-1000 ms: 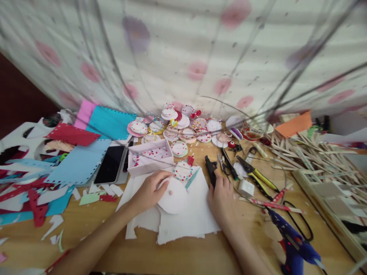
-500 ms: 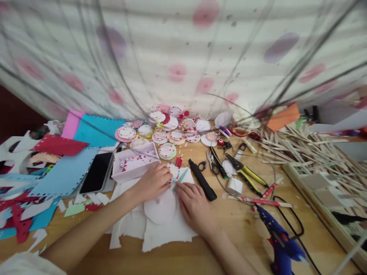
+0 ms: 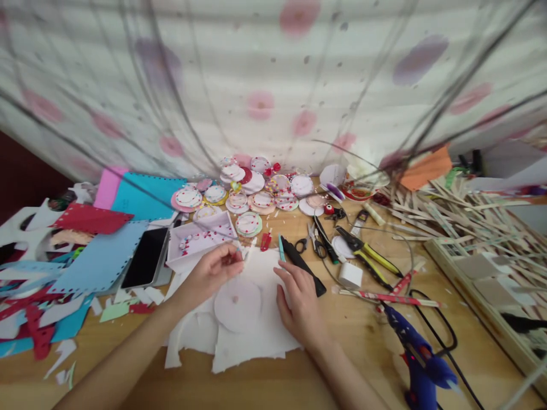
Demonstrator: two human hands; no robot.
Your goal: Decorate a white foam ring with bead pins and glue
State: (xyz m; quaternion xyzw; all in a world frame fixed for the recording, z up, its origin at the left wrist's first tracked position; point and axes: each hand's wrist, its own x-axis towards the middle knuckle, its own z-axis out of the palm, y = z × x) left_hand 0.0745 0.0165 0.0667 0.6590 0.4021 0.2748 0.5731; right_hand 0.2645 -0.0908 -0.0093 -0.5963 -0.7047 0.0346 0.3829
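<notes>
My left hand (image 3: 209, 273) is raised a little over the white paper sheet (image 3: 256, 341). Its fingertips are pinched on a small bead-trimmed disc (image 3: 240, 256), seen edge-on beside the white box (image 3: 200, 239). My right hand (image 3: 299, 302) lies flat on the paper with its fingers spread and holds nothing. Its fingertips are close to a black-handled tool (image 3: 304, 267) and a thin teal strip (image 3: 281, 249). Between the two hands a plain white disc (image 3: 237, 304) with a small mark at its centre rests on the paper.
Several decorated discs (image 3: 252, 193) are piled at the back. A phone (image 3: 147, 256) and coloured foam sheets (image 3: 98, 256) lie on the left. Scissors (image 3: 314, 242), yellow pliers (image 3: 367, 253), a blue glue gun (image 3: 421, 364) and wooden sticks (image 3: 470, 222) are on the right. A dotted curtain hangs behind.
My left hand has lifted the bead-trimmed disc off the paper and drawn it left toward the box. My right hand slid right; the teal strip now lies by the black tool.
</notes>
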